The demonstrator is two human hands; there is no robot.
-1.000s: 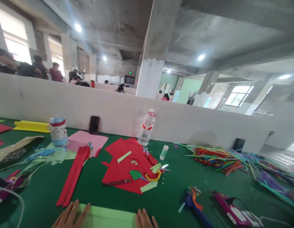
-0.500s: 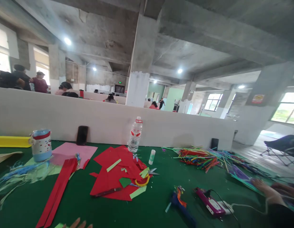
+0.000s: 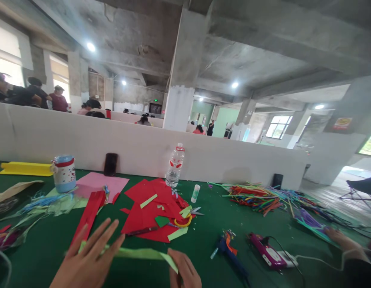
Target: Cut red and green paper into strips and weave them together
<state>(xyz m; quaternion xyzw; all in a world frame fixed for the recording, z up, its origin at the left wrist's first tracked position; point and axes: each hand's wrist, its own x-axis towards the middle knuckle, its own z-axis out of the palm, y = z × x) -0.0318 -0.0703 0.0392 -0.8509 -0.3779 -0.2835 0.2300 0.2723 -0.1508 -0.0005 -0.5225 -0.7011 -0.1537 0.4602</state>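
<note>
A light green paper strip (image 3: 140,253) stretches between my two hands at the front of the table. Over its left end lies my left hand (image 3: 89,256), fingers spread; its thumb and palm contact are hidden. My right hand (image 3: 183,268) pinches the strip's right end between thumb and bent fingers. Just beyond are long red paper strips (image 3: 88,214) and a pile of red paper sheets (image 3: 143,220). On that pile rest yellow-handled scissors (image 3: 183,221), a dark, slim tool (image 3: 141,231) and green paper scraps (image 3: 162,221).
A water bottle (image 3: 174,170), glue stick (image 3: 195,193) and phone (image 3: 110,164) stand toward the white partition (image 3: 143,144). A patterned cup (image 3: 64,176) is at left. To the right lie a blue glue gun (image 3: 230,254), purple power strip (image 3: 267,254), coloured strips (image 3: 254,196) and a co-worker's hand (image 3: 341,238).
My left hand has come up into view from the bottom edge, with the green strip. My right hand has appeared, holding its other end. The view has shifted slightly.
</note>
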